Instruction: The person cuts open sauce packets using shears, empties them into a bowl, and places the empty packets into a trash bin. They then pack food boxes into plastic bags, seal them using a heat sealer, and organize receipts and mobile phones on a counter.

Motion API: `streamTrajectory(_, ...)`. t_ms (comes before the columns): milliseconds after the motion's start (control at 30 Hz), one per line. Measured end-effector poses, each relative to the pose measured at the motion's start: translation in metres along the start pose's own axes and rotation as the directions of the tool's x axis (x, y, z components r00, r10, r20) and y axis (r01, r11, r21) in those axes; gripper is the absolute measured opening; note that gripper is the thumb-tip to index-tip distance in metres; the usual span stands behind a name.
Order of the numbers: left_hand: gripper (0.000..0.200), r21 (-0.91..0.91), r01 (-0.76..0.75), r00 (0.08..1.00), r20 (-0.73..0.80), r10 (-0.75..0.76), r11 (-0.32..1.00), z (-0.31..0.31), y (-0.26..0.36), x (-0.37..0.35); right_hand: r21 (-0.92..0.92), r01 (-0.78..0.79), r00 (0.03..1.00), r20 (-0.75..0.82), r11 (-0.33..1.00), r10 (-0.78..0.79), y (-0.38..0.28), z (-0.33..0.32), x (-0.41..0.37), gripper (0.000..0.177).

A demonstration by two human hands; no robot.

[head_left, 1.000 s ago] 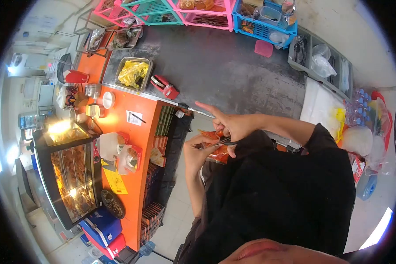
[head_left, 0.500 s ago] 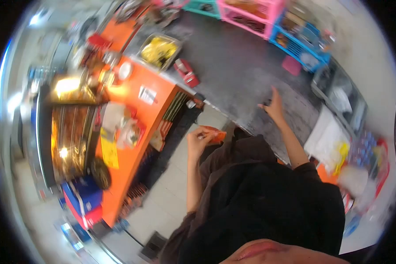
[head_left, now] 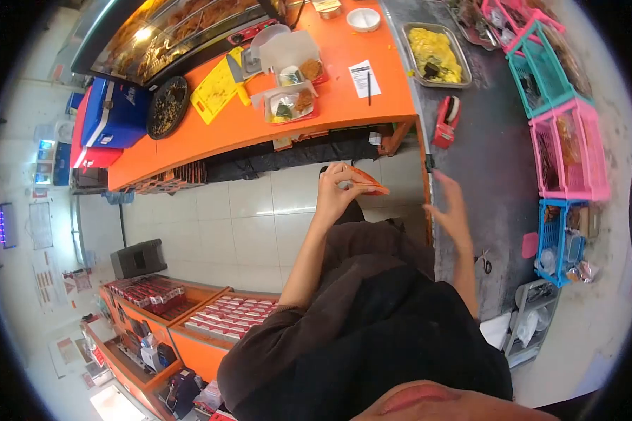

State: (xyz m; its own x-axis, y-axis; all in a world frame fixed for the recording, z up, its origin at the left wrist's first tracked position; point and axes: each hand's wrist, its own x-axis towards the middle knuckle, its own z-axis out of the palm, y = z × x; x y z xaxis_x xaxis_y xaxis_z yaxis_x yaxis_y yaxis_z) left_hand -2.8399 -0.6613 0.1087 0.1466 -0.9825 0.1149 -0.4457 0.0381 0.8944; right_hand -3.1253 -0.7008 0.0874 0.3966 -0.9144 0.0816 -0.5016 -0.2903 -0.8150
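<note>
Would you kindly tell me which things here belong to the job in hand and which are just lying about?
In hand: orange sachet, pinched by the left hand; scissors on the grey counter, nearest the open, empty right hand.
Lying about: red tape dispenser, tray of yellow food, open food boxes, yellow cutting board, pink basket.

The left hand (head_left: 332, 193) pinches an orange packet (head_left: 366, 182) above the floor (head_left: 246, 210). The right hand (head_left: 453, 210) hangs open at the edge of the grey counter (head_left: 498, 161), where scissors (head_left: 486, 261) and a tape dispenser (head_left: 446, 121) lie.
</note>
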Motion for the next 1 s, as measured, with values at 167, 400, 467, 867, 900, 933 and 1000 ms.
streamTrajectory(167,0.018,-0.480,0.202,0.979,0.086,-0.184,0.854,-0.052,-0.048,0.051,0.254,0.205,0.943,0.206,0.945,-0.260,-0.047,0.122,0.130,0.031)
streamTrajectory(400,0.016,-0.644,0.380,0.922,0.202,-0.331,0.664,-0.129,-0.157,0.158,0.716,-0.402,0.876,0.482,0.571,0.011,-0.073,0.241,0.252,0.022)
streamTrajectory(467,0.022,-0.624,0.362,0.932,0.240,-0.271,0.692,-0.151,-0.168,0.186,0.764,-0.612,0.768,0.636,0.206,-0.076,-0.083,0.243,0.283,0.027)
streamTrajectory(867,0.033,-0.466,0.528,0.847,0.346,-0.404,0.710,-0.185,-0.221,0.184,0.531,-0.575,0.816,0.432,0.622,0.385,-0.068,0.277,0.431,0.047)
streamTrajectory(900,0.033,-0.460,0.534,0.843,0.349,-0.409,0.709,-0.181,-0.234,0.183,0.307,-0.628,0.773,0.353,0.715,0.527,-0.060,0.283,0.441,0.047)
streamTrajectory(933,0.025,-0.526,0.607,0.784,0.275,-0.556,0.596,-0.176,-0.247,0.184,0.312,-0.634,0.768,0.356,0.707,0.532,-0.051,0.285,0.447,0.047)
streamTrajectory(1000,0.019,-0.589,0.655,0.692,0.215,-0.689,0.474,-0.157,-0.281,0.194,0.069,-0.451,0.889,0.120,0.890,0.442,-0.032,0.279,0.452,0.046)
